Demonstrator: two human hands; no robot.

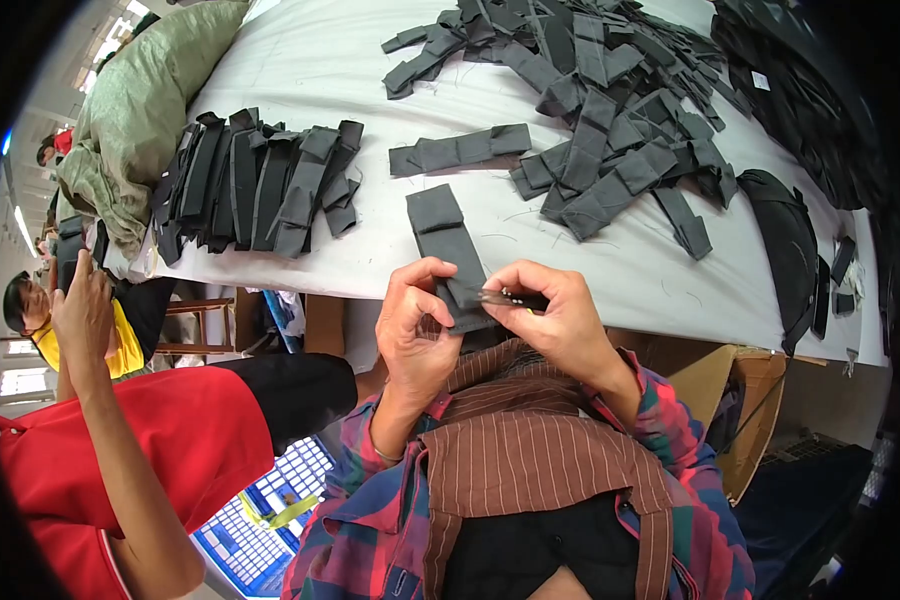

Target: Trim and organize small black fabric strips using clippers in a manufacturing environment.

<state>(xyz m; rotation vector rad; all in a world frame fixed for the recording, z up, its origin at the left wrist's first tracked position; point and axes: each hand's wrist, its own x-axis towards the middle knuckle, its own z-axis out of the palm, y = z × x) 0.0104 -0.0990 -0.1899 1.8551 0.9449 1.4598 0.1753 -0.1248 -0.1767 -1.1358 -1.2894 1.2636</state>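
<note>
A dark grey sewn fabric strip (444, 238) with a folded flap at its far end lies at the table's near edge, its near end raised between my hands. My left hand (415, 325) is closed on the strip's left side near that end. In my right hand (560, 318) are small dark thread snips (515, 299), their narrow tips at the strip's right edge. The palm hides most of their handle. Just beyond, another fabric strip (460, 150) lies flat on its own.
A row of stacked strips (255, 185) lies to the left, and a large loose heap of strips (610, 130) covers the far right. Black sheeting (800, 90) and a black bag (778, 240) lie at the right edge. A co-worker in red (160, 440) sits close on my left.
</note>
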